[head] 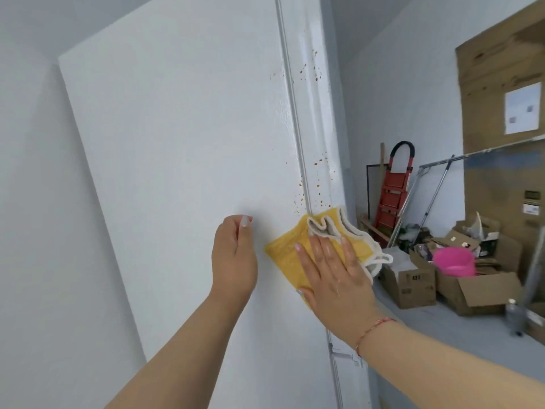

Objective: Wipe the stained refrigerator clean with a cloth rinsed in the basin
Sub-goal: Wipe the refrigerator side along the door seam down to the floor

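The white refrigerator (182,160) fills the left and middle of the view, seen from its side panel. Brown-red spots (317,196) run down its front edge, with more spots (309,69) higher up. My right hand (333,273) lies flat with straight fingers on a yellow cloth with white trim (284,255) and presses it against the panel just below the lower spots. My left hand (234,258) rests against the panel to the cloth's left, fingers loosely curled, holding nothing.
A pink plastic basin (455,261) sits among open cardboard boxes (413,283) at the right. Behind them stand a red step ladder (393,190), metal poles (436,187) and a large cardboard sheet (501,84) on the wall. A clear bottle (514,317) stands on the grey floor.
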Demonstrator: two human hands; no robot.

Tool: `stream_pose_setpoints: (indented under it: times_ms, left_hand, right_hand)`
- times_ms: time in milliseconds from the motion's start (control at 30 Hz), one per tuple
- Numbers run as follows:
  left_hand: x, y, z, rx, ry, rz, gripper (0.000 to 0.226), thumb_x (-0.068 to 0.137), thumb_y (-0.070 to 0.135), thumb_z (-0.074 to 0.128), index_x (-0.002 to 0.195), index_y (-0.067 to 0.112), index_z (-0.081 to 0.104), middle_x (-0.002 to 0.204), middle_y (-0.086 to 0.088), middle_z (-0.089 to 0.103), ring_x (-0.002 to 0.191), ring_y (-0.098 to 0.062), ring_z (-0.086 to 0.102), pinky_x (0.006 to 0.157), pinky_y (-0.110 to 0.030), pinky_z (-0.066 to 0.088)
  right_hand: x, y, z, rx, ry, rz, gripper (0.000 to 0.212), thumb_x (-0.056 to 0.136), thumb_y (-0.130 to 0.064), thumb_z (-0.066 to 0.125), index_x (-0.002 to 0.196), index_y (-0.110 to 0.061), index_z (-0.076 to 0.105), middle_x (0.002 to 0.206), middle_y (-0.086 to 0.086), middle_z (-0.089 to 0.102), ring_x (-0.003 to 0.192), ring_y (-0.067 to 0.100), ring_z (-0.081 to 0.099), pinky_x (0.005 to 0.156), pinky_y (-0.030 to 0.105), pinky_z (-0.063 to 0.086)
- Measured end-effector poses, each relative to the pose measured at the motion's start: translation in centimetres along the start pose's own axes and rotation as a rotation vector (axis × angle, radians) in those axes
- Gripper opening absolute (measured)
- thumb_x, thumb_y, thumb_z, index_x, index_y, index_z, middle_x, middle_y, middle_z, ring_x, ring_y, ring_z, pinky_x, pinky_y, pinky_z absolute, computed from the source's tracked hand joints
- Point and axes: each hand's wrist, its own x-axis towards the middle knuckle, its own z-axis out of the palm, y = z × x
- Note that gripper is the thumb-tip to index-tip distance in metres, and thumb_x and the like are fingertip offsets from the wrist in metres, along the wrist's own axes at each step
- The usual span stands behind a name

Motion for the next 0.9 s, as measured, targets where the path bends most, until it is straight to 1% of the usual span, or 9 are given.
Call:
stream_pose_setpoints:
  times_ms: [133,267,400,500,633,700,767,833,900]
  left_hand:
    - [2.4,-0.6,0.5,0.051,-0.087,0.224,0.028,0.097,0.034,0.034,0.095,0.019,0.057,0.092,0.011,0.056,0.093,-0.009,0.054,0.081,-0.019,0.04]
    - [4.8,-0.4,0.6,0.027,-0.093,0.343,0.024,0.097,0.028,0.036,0.093,0.016,0.056,0.091,0.008,0.055,0.091,-0.003,0.05,0.077,-0.009,0.036]
    - [6.4,0.4,0.6,-0.023,-0.059,0.361,0.023,0.097,0.028,0.036,0.089,0.016,0.055,0.089,0.005,0.055,0.087,-0.006,0.05,0.073,-0.012,0.037]
    - [7.2,1.2,0.4,-0.06,-0.028,0.355,0.018,0.095,0.03,0.037,0.086,0.021,0.051,0.086,0.008,0.053,0.082,-0.005,0.05,0.068,-0.011,0.037]
    - [8.4,2.6,-0.2,-0.045,-0.045,0.374,0.018,0.091,0.032,0.036,0.081,0.024,0.049,0.081,0.008,0.053,0.075,-0.007,0.05,0.064,-0.022,0.039]
    - [9.0,3.3,-0.4,-0.014,-0.038,0.403,0.018,0.09,0.032,0.036,0.08,0.025,0.049,0.08,0.01,0.053,0.076,-0.007,0.05,0.062,-0.022,0.039]
    - [9.7,4.3,-0.6,0.007,-0.033,0.429,0.018,0.094,0.03,0.038,0.081,0.025,0.049,0.08,0.01,0.052,0.077,-0.005,0.05,0.061,-0.021,0.038]
    - [10.3,5.1,-0.5,0.038,-0.039,0.442,0.016,0.095,0.025,0.042,0.081,0.024,0.049,0.081,0.009,0.052,0.078,-0.004,0.049,0.06,-0.021,0.037]
    - [10.8,6.0,-0.6,0.056,-0.045,0.451,0.014,0.094,0.025,0.042,0.082,0.024,0.048,0.08,0.009,0.052,0.077,-0.003,0.048,0.059,-0.02,0.035]
  right_hand:
    - [2.0,-0.6,-0.2,-0.084,0.018,0.075,0.085,0.086,-0.055,0.049,0.15,-0.01,0.015,0.154,0.019,0.016,0.141,0.035,0.019,0.118,0.054,-0.003]
    - [4.7,-0.1,-1.4,-0.1,0.041,0.137,0.079,0.089,-0.055,0.035,0.15,-0.009,0.017,0.154,0.023,0.021,0.139,0.036,0.021,0.117,0.055,0.001]
    - [8.6,1.7,-3.3,-0.135,0.049,0.154,0.076,0.091,-0.055,0.025,0.151,-0.009,0.018,0.154,0.025,0.02,0.141,0.037,0.019,0.117,0.054,-0.003]
    - [11.8,3.3,-4.8,-0.163,0.077,0.153,0.076,0.092,-0.056,0.025,0.151,-0.009,0.019,0.155,0.025,0.018,0.143,0.037,0.019,0.117,0.055,0.002]
    - [16.8,5.4,-7.1,-0.151,0.11,0.188,0.081,0.09,-0.059,0.024,0.151,-0.006,0.019,0.155,0.021,0.023,0.144,0.032,0.021,0.117,0.053,0.008]
    - [19.1,6.6,-8.4,-0.151,0.114,0.206,0.083,0.089,-0.061,0.022,0.15,-0.005,0.02,0.155,0.017,0.023,0.145,0.028,0.021,0.117,0.05,0.007]
    - [21.2,7.6,-9.9,-0.164,0.117,0.209,0.083,0.089,-0.062,0.017,0.151,-0.006,0.015,0.158,0.014,0.016,0.147,0.024,0.013,0.117,0.047,-0.001]
    - [23.0,8.7,-11.1,-0.153,0.111,0.202,0.083,0.09,-0.064,0.015,0.152,-0.011,0.003,0.16,0.009,0.001,0.148,0.02,-0.001,0.117,0.043,-0.01]
    - [24.9,9.8,-12.3,-0.141,0.106,0.207,0.082,0.09,-0.066,0.016,0.152,-0.016,-0.004,0.16,0.004,-0.009,0.147,0.016,-0.011,0.116,0.042,-0.013]
